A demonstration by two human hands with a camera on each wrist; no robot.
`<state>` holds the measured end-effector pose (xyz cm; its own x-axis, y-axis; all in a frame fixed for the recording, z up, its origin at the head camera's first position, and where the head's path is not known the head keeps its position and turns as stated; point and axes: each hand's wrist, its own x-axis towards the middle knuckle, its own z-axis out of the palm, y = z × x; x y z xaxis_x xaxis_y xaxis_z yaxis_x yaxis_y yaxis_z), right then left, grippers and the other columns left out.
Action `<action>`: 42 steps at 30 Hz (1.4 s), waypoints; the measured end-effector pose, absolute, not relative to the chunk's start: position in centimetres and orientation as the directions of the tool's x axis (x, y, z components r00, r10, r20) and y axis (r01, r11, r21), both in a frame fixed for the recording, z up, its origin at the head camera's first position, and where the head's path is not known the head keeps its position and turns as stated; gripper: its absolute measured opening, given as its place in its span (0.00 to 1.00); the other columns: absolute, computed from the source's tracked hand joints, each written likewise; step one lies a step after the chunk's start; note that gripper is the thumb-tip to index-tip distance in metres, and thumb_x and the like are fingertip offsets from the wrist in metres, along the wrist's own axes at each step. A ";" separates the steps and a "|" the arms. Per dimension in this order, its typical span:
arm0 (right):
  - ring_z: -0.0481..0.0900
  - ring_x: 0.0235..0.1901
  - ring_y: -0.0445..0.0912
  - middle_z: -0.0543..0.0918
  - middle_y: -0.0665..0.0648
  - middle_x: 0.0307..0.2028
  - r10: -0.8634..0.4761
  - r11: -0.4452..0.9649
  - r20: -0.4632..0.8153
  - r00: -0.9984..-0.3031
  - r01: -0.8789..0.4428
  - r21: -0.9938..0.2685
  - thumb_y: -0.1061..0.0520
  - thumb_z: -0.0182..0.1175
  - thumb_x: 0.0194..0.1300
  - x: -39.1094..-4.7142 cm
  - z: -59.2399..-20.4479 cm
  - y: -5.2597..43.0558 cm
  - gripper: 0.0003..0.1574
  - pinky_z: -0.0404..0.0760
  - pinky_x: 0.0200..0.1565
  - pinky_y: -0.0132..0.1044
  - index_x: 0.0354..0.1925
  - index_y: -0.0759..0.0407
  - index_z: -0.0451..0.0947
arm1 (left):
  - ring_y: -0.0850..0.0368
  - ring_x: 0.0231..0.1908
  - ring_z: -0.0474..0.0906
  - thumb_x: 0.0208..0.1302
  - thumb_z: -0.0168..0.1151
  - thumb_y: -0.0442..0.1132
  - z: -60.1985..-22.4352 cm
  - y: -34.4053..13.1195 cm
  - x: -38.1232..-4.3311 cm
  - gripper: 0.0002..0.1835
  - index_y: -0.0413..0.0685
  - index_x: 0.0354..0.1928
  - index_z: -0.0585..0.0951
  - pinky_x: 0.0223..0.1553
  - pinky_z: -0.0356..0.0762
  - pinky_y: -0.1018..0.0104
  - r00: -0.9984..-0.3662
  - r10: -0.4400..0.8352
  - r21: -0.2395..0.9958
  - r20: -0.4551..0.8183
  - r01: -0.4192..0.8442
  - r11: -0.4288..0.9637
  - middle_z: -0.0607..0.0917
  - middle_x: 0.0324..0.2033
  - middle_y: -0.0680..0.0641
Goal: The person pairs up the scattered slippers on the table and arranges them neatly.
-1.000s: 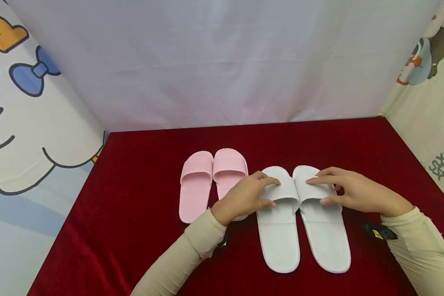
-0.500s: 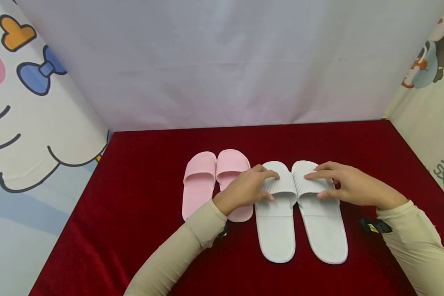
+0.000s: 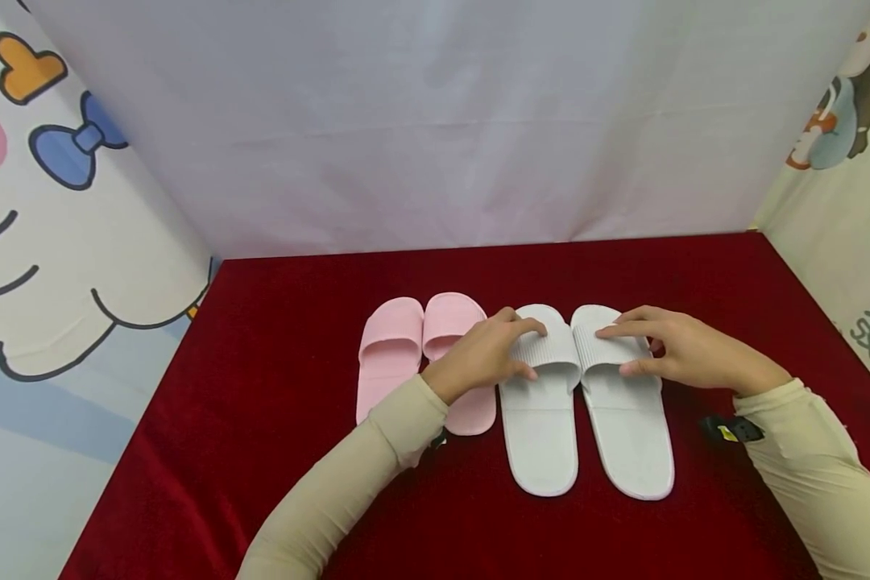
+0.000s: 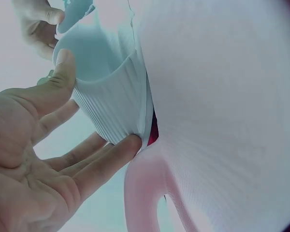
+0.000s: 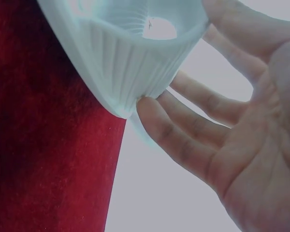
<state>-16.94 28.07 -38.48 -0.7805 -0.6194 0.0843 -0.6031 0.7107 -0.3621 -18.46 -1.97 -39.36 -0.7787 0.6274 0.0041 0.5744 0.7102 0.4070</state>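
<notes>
Two white slippers with ribbed straps lie side by side on the red cloth, toes away from me. My left hand [image 3: 482,354] holds the left white slipper [image 3: 541,451] by its strap, thumb at the strap's opening and fingers along the ribs. On the right white slipper [image 3: 632,451], my right hand [image 3: 692,348] has the same hold. The right wrist view shows its fingertips on the ribbed strap [image 5: 135,63] and the thumb by the opening. In the left wrist view the thumb and fingers span the left strap [image 4: 111,96].
A pair of pink slippers, the left one [image 3: 387,354] and the right one [image 3: 471,415], lies just left of the white pair, partly under my left arm. Red cloth [image 3: 261,403] covers the table. A pale curtain [image 3: 435,121] hangs behind, with printed cloths at both sides.
Both hands have moved the white slippers forward together, away from me, until their toes sit nearly level with the pink pair's. The pink slippers have stayed put; the head view has shifted slightly.
</notes>
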 end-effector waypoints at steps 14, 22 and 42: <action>0.79 0.46 0.45 0.80 0.58 0.56 -0.606 0.722 0.086 -0.791 -0.592 -0.359 0.48 0.74 0.57 -18.3 -38.4 28.0 0.32 0.81 0.39 0.36 0.60 0.44 0.80 | 0.55 0.43 0.78 0.53 0.77 0.50 -38.8 -1.7 -19.9 0.33 0.59 0.62 0.77 0.46 0.79 0.63 -0.793 0.609 0.393 -0.017 0.554 0.733 0.78 0.54 0.43; 0.78 0.42 0.44 0.79 0.59 0.56 -0.603 0.723 0.100 -0.792 -0.595 -0.351 0.49 0.74 0.57 -19.1 -38.3 27.9 0.31 0.81 0.38 0.36 0.59 0.45 0.81 | 0.54 0.43 0.79 0.52 0.77 0.51 -38.8 -1.5 -20.9 0.33 0.61 0.61 0.77 0.45 0.78 0.64 -0.809 0.587 0.384 -0.030 0.533 0.754 0.77 0.54 0.44; 0.75 0.35 0.43 0.79 0.60 0.56 -0.601 0.725 0.108 -0.792 -0.597 -0.343 0.48 0.73 0.58 -21.0 -38.3 28.3 0.31 0.77 0.35 0.34 0.59 0.45 0.80 | 0.53 0.44 0.79 0.53 0.77 0.50 -38.4 -1.1 -22.4 0.33 0.61 0.62 0.76 0.46 0.79 0.62 -0.824 0.565 0.412 -0.031 0.505 0.759 0.76 0.54 0.44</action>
